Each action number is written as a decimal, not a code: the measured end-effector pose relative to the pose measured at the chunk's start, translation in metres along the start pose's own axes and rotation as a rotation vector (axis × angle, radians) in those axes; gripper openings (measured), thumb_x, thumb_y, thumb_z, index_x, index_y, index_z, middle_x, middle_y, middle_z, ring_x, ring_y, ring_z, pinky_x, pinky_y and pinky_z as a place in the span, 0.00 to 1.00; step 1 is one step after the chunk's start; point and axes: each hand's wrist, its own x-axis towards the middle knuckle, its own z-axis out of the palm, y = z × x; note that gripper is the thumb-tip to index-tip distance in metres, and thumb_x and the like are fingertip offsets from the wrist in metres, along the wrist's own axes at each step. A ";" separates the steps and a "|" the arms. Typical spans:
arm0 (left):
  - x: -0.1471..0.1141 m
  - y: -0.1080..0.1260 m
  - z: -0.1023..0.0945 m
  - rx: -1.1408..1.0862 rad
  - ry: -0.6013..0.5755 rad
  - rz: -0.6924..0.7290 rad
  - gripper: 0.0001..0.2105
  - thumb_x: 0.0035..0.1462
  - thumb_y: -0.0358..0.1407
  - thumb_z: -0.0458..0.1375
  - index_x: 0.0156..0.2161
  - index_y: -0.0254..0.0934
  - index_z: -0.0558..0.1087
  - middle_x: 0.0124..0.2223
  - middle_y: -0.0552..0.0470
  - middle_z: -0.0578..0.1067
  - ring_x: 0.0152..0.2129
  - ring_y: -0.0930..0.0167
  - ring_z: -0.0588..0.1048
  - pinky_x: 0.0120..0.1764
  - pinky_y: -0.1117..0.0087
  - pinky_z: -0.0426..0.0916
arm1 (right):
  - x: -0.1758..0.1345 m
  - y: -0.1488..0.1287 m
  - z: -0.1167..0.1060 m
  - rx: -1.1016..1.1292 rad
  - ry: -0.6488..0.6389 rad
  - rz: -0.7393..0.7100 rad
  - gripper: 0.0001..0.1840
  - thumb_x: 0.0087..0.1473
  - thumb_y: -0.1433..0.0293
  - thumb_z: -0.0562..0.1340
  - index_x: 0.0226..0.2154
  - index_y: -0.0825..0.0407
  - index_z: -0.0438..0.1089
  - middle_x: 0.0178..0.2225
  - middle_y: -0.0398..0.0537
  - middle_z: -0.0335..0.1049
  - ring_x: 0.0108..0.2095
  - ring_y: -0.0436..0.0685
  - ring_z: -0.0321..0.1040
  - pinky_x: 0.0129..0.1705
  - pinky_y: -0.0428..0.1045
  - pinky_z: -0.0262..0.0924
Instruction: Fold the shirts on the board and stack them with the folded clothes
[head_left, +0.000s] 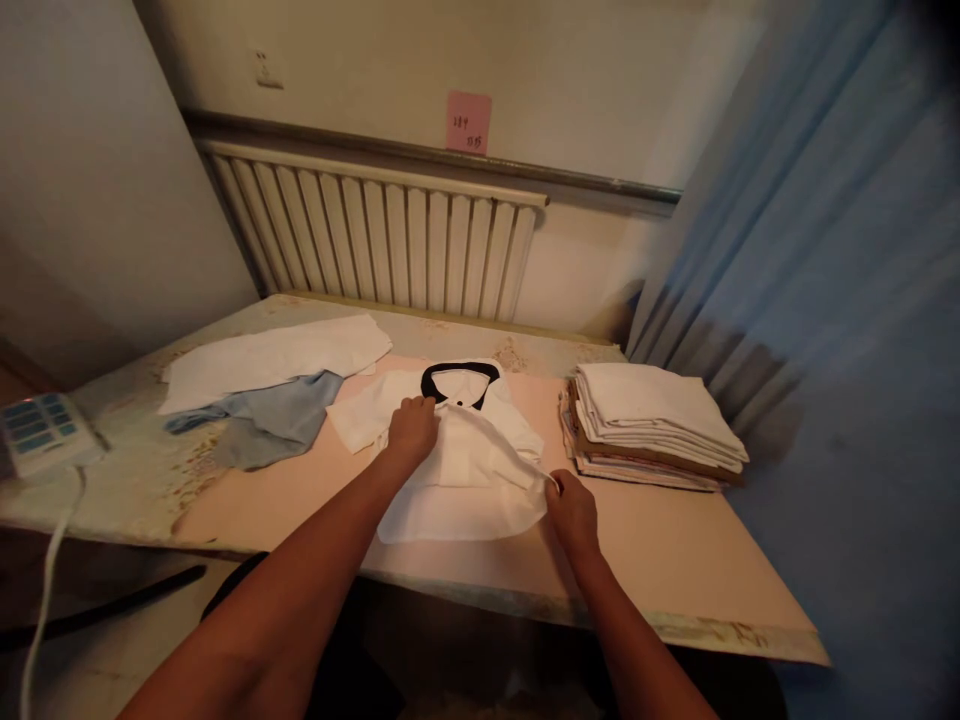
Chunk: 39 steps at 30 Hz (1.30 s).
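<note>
A white short-sleeved shirt [367, 400] with a dark collar lies face up on a pink sheet, its collar pointing away from me. My left hand [414, 430] is closed on white cloth just below the collar, beside a dark button. Lower down on the right, my right hand [574, 512] pinches the edge of the same white cloth. Between the two hands that edge runs taut and slanted, slightly lifted, and the cloth's rounded lower part [465, 515] spreads toward me. Whether this cloth belongs to the shirt or is a separate piece on top, I cannot tell.
A stack of folded cloths [652, 415] stands on the right. White cloth [277, 355] and crumpled blue-grey cloth [281, 425] lie at left, near a white device [45, 430] with a cable. Behind the table is a radiator [375, 230]; a blue curtain [847, 350] hangs on the right.
</note>
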 end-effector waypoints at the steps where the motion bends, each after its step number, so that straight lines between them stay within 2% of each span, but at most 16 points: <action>1: -0.007 -0.008 0.006 -0.010 0.002 -0.015 0.17 0.61 0.35 0.50 0.53 0.33 0.67 0.52 0.40 0.71 0.50 0.59 0.67 0.49 0.60 0.63 | 0.000 0.002 0.003 -0.001 -0.019 0.007 0.11 0.52 0.68 0.51 0.27 0.50 0.67 0.25 0.44 0.68 0.26 0.53 0.61 0.29 0.46 0.46; 4: -0.042 -0.039 0.023 -0.038 0.013 -0.071 0.19 0.61 0.37 0.50 0.56 0.32 0.65 0.55 0.42 0.71 0.52 0.62 0.67 0.53 0.62 0.61 | -0.009 0.011 0.010 0.001 -0.046 0.031 0.10 0.51 0.68 0.52 0.27 0.50 0.67 0.24 0.43 0.67 0.26 0.52 0.61 0.28 0.46 0.46; 8: -0.097 -0.078 0.041 -0.054 0.046 -0.193 0.23 0.61 0.43 0.48 0.56 0.29 0.64 0.53 0.39 0.72 0.50 0.59 0.69 0.52 0.59 0.63 | -0.026 0.020 0.021 0.021 -0.052 0.049 0.10 0.51 0.68 0.52 0.28 0.50 0.68 0.25 0.44 0.68 0.26 0.52 0.61 0.28 0.46 0.45; 10: -0.118 -0.085 0.049 -0.111 0.107 -0.241 0.25 0.59 0.47 0.49 0.55 0.29 0.65 0.49 0.40 0.73 0.48 0.59 0.70 0.51 0.59 0.64 | -0.032 0.021 0.026 0.033 -0.053 0.050 0.10 0.52 0.68 0.52 0.30 0.50 0.68 0.26 0.44 0.69 0.26 0.53 0.61 0.28 0.46 0.46; 13: -0.135 -0.077 0.060 -0.152 0.153 -0.214 0.25 0.58 0.48 0.51 0.53 0.30 0.65 0.47 0.41 0.71 0.48 0.59 0.69 0.51 0.59 0.64 | -0.035 0.018 0.031 0.038 -0.043 0.059 0.11 0.52 0.67 0.52 0.30 0.51 0.69 0.26 0.44 0.69 0.26 0.53 0.61 0.28 0.46 0.46; 18: -0.132 -0.037 0.066 -0.057 0.072 -0.125 0.19 0.59 0.44 0.52 0.50 0.34 0.64 0.46 0.43 0.69 0.47 0.61 0.67 0.49 0.62 0.64 | -0.035 0.015 0.029 0.025 -0.003 0.043 0.13 0.54 0.65 0.52 0.31 0.52 0.70 0.26 0.44 0.68 0.26 0.53 0.61 0.28 0.46 0.47; 20: -0.125 -0.027 0.065 -0.002 -0.001 -0.146 0.16 0.58 0.44 0.53 0.46 0.34 0.65 0.45 0.44 0.70 0.45 0.61 0.69 0.46 0.63 0.64 | -0.036 0.017 0.030 0.012 -0.014 0.029 0.13 0.54 0.65 0.51 0.32 0.52 0.70 0.26 0.44 0.69 0.26 0.53 0.61 0.28 0.46 0.47; 23: -0.116 -0.023 0.066 0.041 -0.087 -0.222 0.14 0.58 0.44 0.52 0.42 0.34 0.66 0.43 0.43 0.70 0.43 0.61 0.69 0.43 0.64 0.64 | -0.039 0.022 0.035 -0.028 -0.050 -0.001 0.13 0.54 0.68 0.51 0.34 0.52 0.70 0.30 0.46 0.70 0.30 0.53 0.64 0.31 0.46 0.49; 26: -0.111 -0.028 0.069 0.033 -0.107 -0.249 0.12 0.61 0.41 0.48 0.41 0.34 0.67 0.43 0.42 0.71 0.43 0.61 0.70 0.42 0.64 0.63 | -0.040 0.025 0.039 -0.062 -0.068 -0.015 0.14 0.52 0.70 0.52 0.37 0.52 0.70 0.34 0.48 0.72 0.33 0.54 0.66 0.34 0.46 0.50; 30: -0.110 -0.037 0.069 -0.009 -0.134 -0.275 0.11 0.62 0.33 0.43 0.42 0.36 0.67 0.43 0.43 0.74 0.42 0.65 0.73 0.39 0.67 0.63 | -0.039 0.024 0.038 -0.033 -0.090 0.034 0.14 0.53 0.68 0.51 0.36 0.51 0.71 0.31 0.47 0.73 0.30 0.54 0.66 0.31 0.46 0.49; 32: -0.112 -0.045 0.064 -0.036 -0.149 -0.307 0.12 0.62 0.32 0.42 0.43 0.38 0.67 0.41 0.45 0.75 0.39 0.66 0.74 0.37 0.68 0.63 | -0.039 0.024 0.036 0.018 -0.086 0.047 0.14 0.53 0.69 0.51 0.36 0.51 0.71 0.30 0.47 0.73 0.29 0.54 0.66 0.31 0.45 0.50; 39: -0.145 -0.095 0.043 -0.091 -0.133 -0.500 0.12 0.62 0.36 0.41 0.41 0.39 0.67 0.36 0.45 0.77 0.35 0.63 0.76 0.33 0.68 0.63 | -0.046 0.030 0.030 0.103 0.044 0.128 0.14 0.53 0.66 0.51 0.33 0.51 0.71 0.27 0.46 0.72 0.28 0.55 0.64 0.30 0.46 0.51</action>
